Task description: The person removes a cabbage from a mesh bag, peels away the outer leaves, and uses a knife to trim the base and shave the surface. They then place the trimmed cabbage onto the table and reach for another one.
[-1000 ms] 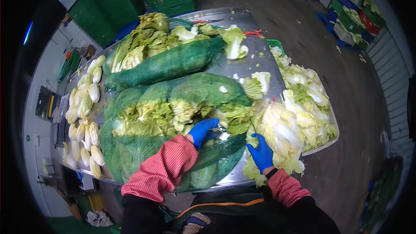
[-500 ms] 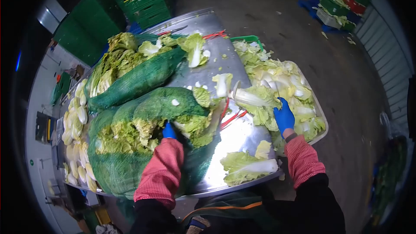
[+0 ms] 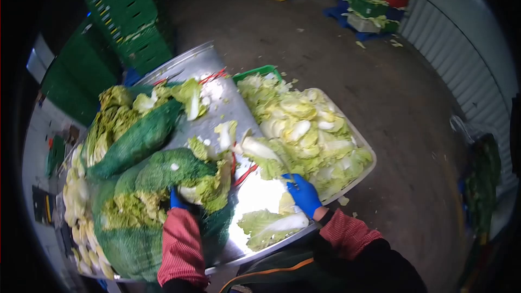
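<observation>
Blue-gloved, my left hand reaches into the opening of a green net bag filled with leafy cabbages. Its fingers are hidden beside a cabbage whose pale base faces the hand. My right hand, also in a blue glove, is closed around a thin knife over the metal table. Just beyond the blade lies a loose cabbage piece. Nearer the front edge there is a leaf with a thick white rib.
A large tub of cabbage leaves adjoins the table's right side. Another net bag lies behind the first. Pale trimmed heads line the left edge. Red strips lie mid-table. Green crates are stacked at the back left.
The view has turned, shifting the table left and down. My right hand with the knife has drawn back from over the tub towards the table. The cabbage by my left hand shows more of its pale base.
</observation>
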